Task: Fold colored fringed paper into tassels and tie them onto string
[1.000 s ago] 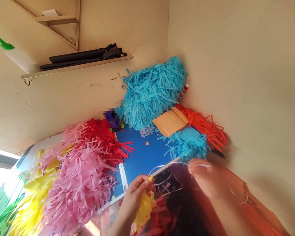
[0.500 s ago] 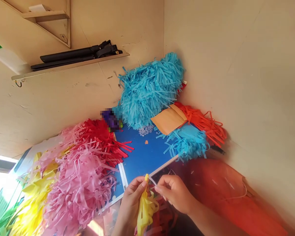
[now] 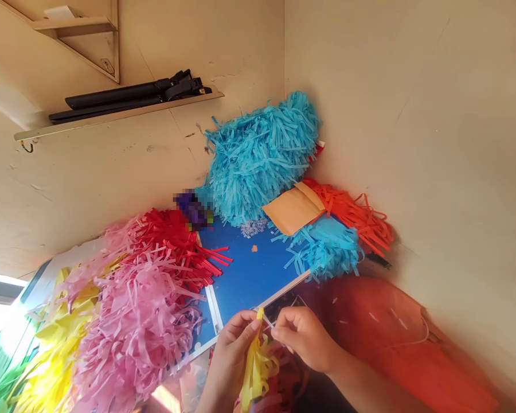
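— Holding the yellow paper fringe [image 3: 255,373] bunched in our left hand [image 3: 234,350], are we? Where does it sit?

— Just past the near edge of the blue-topped desk [image 3: 249,275], low in our view. Our left fingers close firmly around its neck, and its narrow tip pokes out above them.

— And the right hand [image 3: 303,338]?

— Right beside the left, thumb and fingers pinched almost shut on a thin white strand [image 3: 267,322] that reaches to the tip of the bunch. Whether the strand is wrapped around it yet, we cannot tell: our fingers hide that spot.

— What lies closest to us?

— Red paper strips [image 3: 284,384] sit beneath our hands, below the desk's near edge. A small sky-blue fringe [image 3: 327,249] rests at the desk's right corner.

— And farther along?

— Pink fringe [image 3: 133,327] and red fringe [image 3: 176,246] heap along the left edge, with more yellow fringe [image 3: 55,338] beyond them. At the far corner, we see a big sky-blue fringe [image 3: 262,160] and a kraft envelope [image 3: 292,207] lying on orange fringe [image 3: 348,215], against the cream wall [image 3: 413,143].
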The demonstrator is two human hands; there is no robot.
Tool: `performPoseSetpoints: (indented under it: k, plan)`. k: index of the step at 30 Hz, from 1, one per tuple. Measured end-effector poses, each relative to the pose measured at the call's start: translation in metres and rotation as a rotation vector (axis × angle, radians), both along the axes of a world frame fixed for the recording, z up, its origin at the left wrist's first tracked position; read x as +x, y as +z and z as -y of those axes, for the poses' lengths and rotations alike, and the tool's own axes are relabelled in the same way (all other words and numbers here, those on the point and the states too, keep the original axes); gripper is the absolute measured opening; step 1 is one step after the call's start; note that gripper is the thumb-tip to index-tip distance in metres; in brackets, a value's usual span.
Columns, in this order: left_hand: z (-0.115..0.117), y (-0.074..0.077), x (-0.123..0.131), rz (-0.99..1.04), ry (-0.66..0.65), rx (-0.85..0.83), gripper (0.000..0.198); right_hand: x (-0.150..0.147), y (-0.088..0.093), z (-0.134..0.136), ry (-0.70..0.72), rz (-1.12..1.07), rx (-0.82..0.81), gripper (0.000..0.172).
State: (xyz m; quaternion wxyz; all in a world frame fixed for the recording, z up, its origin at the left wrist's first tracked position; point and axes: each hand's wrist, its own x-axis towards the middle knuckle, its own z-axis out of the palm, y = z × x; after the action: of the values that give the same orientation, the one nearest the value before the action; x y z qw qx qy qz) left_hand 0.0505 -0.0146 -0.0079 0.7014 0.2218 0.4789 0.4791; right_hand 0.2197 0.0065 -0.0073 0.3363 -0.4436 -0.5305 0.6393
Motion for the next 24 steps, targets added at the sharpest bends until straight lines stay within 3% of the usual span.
performPoseSetpoints:
  k: [9,13,17,21,24]
  plan:
    - [0.0,0.001,0.0,-0.239,-0.093,0.159,0.033,0.001,-0.011,-0.003,0.026,-0.029,-0.008,0.032]
    - [0.004,-0.001,0.001,-0.534,-0.196,0.3,0.029,0.005,-0.017,-0.004,0.073,-0.115,-0.028,0.038]
    - [0.007,-0.001,0.007,-0.811,-0.189,0.368,0.016,-0.001,-0.014,0.0,0.109,0.007,0.045,0.026]
    - [0.008,0.006,0.009,-0.894,-0.251,0.383,0.009,0.004,-0.006,-0.004,-0.01,0.012,0.25,0.032]
    - [0.007,0.016,-0.001,-0.96,-0.313,0.397,0.013,0.054,0.015,-0.023,-0.256,-0.215,0.228,0.043]
